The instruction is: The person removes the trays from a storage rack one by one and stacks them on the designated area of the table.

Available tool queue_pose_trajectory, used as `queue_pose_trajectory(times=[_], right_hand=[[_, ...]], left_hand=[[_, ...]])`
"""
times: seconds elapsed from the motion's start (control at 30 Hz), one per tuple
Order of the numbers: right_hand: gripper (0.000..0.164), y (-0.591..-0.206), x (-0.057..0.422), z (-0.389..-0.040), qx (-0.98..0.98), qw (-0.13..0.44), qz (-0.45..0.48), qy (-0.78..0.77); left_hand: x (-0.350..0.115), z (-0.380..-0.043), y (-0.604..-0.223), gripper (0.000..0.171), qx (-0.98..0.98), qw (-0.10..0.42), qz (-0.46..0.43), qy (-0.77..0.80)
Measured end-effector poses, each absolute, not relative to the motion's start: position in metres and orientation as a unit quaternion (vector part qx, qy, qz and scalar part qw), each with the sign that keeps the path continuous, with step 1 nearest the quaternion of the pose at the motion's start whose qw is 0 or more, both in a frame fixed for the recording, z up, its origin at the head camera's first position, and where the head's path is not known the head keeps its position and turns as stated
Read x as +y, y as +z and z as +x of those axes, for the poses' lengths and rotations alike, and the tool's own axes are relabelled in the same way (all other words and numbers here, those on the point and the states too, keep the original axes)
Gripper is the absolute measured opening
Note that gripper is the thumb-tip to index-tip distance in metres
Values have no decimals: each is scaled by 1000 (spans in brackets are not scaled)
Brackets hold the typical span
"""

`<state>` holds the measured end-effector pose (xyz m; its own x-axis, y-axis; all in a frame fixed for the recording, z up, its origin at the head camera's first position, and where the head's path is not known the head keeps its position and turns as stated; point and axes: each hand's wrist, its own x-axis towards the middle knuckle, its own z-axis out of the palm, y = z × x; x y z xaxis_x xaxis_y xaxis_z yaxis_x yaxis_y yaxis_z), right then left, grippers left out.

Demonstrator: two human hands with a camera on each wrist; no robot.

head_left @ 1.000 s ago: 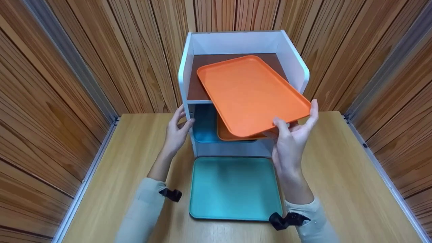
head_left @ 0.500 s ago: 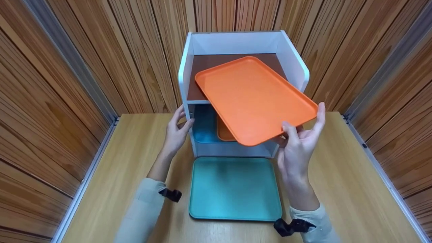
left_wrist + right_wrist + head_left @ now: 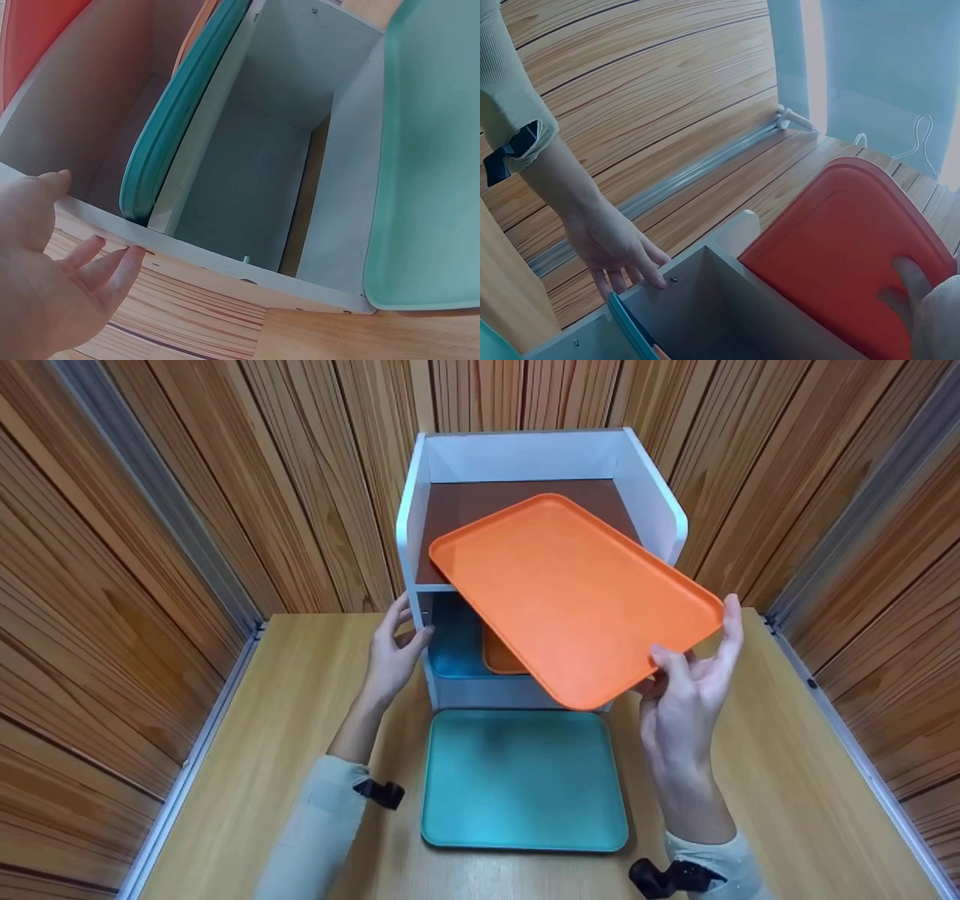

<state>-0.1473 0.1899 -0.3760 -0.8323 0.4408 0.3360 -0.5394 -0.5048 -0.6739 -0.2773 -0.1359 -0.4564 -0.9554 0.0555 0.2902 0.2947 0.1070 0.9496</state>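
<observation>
My right hand grips an orange tray by its near right edge, thumb on top and fingers beneath. The tray hangs tilted in front of the white shelf unit, its far part overlapping the brown upper board from above. My left hand holds the front edge of the unit's left side panel, thumb inside and fingers outside. On the middle shelf lie stacked blue-green trays, with another orange tray on them, mostly hidden by the held one. The left wrist view shows the lower compartment.
A teal tray lies flat on the wooden table, just in front of the shelf unit. Wood-patterned panels stand behind and on both sides, joined by metal rails.
My right hand has drawn the orange tray toward me and to the right, turning it slightly. My left hand stays on the side panel.
</observation>
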Motion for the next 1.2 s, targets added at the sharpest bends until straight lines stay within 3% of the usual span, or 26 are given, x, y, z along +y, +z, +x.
queue_pose_trajectory(times=[0.53, 0.8, 1.2], right_hand=[[85, -381, 213, -141, -351, 260, 78, 896], [78, -381, 229, -140, -365, 202, 41, 908], [81, -383, 262, -144, -344, 101, 118, 926]], left_hand=[[-137, -277, -457, 67, -740, 83, -119, -657], [-137, -277, -458, 68, -739, 83, -125, -657], [-138, -277, -458, 67, -744, 87, -123, -651]])
